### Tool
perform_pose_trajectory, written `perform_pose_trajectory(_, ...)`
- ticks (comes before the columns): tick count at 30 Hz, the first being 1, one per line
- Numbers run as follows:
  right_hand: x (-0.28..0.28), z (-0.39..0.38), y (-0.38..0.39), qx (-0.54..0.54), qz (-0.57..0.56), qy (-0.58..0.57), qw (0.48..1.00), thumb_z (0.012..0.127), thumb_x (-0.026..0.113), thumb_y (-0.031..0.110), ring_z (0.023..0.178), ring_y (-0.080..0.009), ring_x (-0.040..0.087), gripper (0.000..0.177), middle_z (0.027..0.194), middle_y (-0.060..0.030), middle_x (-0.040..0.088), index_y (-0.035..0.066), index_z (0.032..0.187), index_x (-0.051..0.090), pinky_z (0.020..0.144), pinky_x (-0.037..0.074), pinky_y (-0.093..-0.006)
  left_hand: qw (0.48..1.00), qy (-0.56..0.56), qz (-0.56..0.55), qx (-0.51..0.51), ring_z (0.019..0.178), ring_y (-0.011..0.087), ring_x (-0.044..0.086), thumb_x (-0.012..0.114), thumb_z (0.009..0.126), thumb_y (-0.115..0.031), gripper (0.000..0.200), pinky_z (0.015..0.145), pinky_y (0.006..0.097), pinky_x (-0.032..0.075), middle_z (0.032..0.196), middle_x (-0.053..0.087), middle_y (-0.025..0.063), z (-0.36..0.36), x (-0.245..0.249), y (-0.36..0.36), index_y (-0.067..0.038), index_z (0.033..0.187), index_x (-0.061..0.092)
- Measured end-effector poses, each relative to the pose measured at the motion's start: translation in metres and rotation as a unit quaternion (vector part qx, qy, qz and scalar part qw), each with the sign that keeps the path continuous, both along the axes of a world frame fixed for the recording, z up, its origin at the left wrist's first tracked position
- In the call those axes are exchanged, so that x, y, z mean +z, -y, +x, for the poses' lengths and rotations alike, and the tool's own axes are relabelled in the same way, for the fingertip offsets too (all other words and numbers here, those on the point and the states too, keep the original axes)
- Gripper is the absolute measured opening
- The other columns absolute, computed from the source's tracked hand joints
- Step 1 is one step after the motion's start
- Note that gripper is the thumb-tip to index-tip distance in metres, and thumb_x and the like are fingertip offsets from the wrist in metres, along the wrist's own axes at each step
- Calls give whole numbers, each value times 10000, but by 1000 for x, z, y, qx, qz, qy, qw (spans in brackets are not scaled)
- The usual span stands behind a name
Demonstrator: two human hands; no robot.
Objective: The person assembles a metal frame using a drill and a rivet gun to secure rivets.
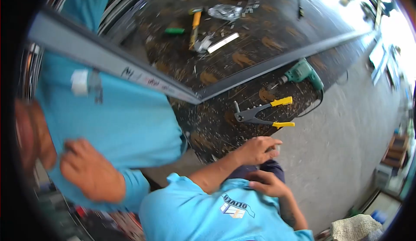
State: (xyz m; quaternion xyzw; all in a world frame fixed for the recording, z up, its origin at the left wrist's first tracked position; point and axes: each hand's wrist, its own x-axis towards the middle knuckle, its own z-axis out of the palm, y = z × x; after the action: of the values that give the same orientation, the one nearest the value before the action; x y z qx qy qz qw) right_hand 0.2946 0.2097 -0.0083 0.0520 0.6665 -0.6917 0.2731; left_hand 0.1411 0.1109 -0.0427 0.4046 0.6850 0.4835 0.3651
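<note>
My left hand (pixel 260 150) is held just off the table's front edge, its fingers curled together around something small and pale that I cannot make out. Below it, my right hand (pixel 269 184) lies against the front of my blue shirt (pixel 195 215), fingers loosely stretched and apart. Nearest to my left hand on the table is a hand riveter (pixel 255 114) with yellow grips, its handles spread. Behind the riveter lies a green power drill (pixel 303 73). A grey metal frame (pixel 242 83) has its corner on the table, with one bar slanting up to the left.
A co-worker in a blue shirt (pixel 125 115) stands at left, one blurred hand (pixel 93 174) raised. On the dark table (pixel 286 35) lie a hammer (pixel 196 24), a green handle (pixel 174 31), a white strip (pixel 223 43), a plastic bag (pixel 225 12) and metal shavings.
</note>
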Motion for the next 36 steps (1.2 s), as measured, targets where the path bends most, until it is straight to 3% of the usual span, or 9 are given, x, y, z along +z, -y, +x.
perform_pose_trajectory(8, -28, 16, 35, -254, 116, 100, 955, 897, 628, 327, 1015, -265, 642, 439, 1112, -179, 652, 33, 1219, 580, 880, 501, -360, 965, -21, 157, -210, 951, 286, 643, 664, 872, -216, 430, 854, 363, 487, 1003, 661, 159, -51, 16, 35, 12, 1222, 563)
perform_pose_trajectory(12, -40, 8, 44, -177, 151, 72, 970, 902, 617, 333, 1007, -284, 646, 442, 1109, -171, 659, 33, 1224, 573, 876, 499, -369, 987, 46, 138, -73, 922, 252, 664, 673, 866, -185, 385, 825, 343, 502, 976, 683, 145, -60, 9, 39, -5, 1196, 587)
perform_pose_trajectory(21, -4, 14, 3, -185, 208, 3, 960, 925, 574, 345, 987, -290, 646, 404, 1075, -162, 670, 41, 1191, 593, 870, 496, -382, 981, -12, 152, -121, 928, 183, 643, 620, 907, -175, 337, 835, 309, 497, 994, 682, 124, -43, 48, 4, 10, 1187, 593)
perform_pose_trajectory(25, 58, 10, -36, -72, 185, -59, 978, 932, 564, 351, 959, -269, 647, 372, 1043, -147, 670, 54, 1148, 623, 847, 490, -388, 983, 180, 12, -40, 949, 158, 614, 540, 958, -172, 286, 860, 304, 474, 966, 672, 60, -13, 4, -27, -5, 1180, 608)
perform_pose_trajectory(27, 70, 2, -53, -13, 136, -142, 980, 934, 562, 346, 962, -261, 640, 369, 1033, -145, 668, 47, 1140, 628, 854, 480, -384, 990, 116, -32, -73, 964, 171, 618, 552, 953, -187, 291, 865, 306, 475, 993, 675, 73, 9, -29, -45, -7, 1173, 612)
perform_pose_trajectory(29, 64, -11, -64, 29, 89, -223, 970, 936, 562, 327, 977, -266, 631, 371, 1035, -151, 665, 23, 1141, 624, 867, 474, -380, 990, 54, -79, -108, 980, 185, 622, 564, 947, -202, 297, 869, 308, 477, 1019, 677, 87, 34, -101, -72, -9, 1166, 617)
perform_pose_trajectory(30, 69, -22, -67, 49, 62, -244, 967, 938, 563, 316, 987, -272, 626, 372, 1037, -156, 664, 10, 1140, 622, 875, 471, -380, 962, 194, -87, -169, 976, 183, 631, 587, 931, -241, 328, 853, 314, 488, 1021, 684, 103, 51, -159, -95, -7, 1158, 620)
perform_pose_trajectory(33, 68, -48, -29, 143, -25, -300, 943, 968, 517, 369, 1021, -302, 610, 444, 1070, -197, 648, -31, 1140, 604, 900, 471, -395, 953, -42, -178, -242, 1051, 279, 623, 596, 882, -400, 463, 913, 387, 479, 1130, 641, 179, 141, -102, -140, -117, 1248, 584)
perform_pose_trajectory(36, 100, -28, 30, 318, -234, -172, 903, 987, 349, 538, 1002, -305, 596, 643, 1041, -189, 651, -39, 1104, 607, 886, 458, -415, 956, -73, -197, -203, 1011, 301, 634, 590, 878, -378, 418, 881, 411, 487, 1063, 653, 182, 128, -94, -124, -99, 1189, 608)
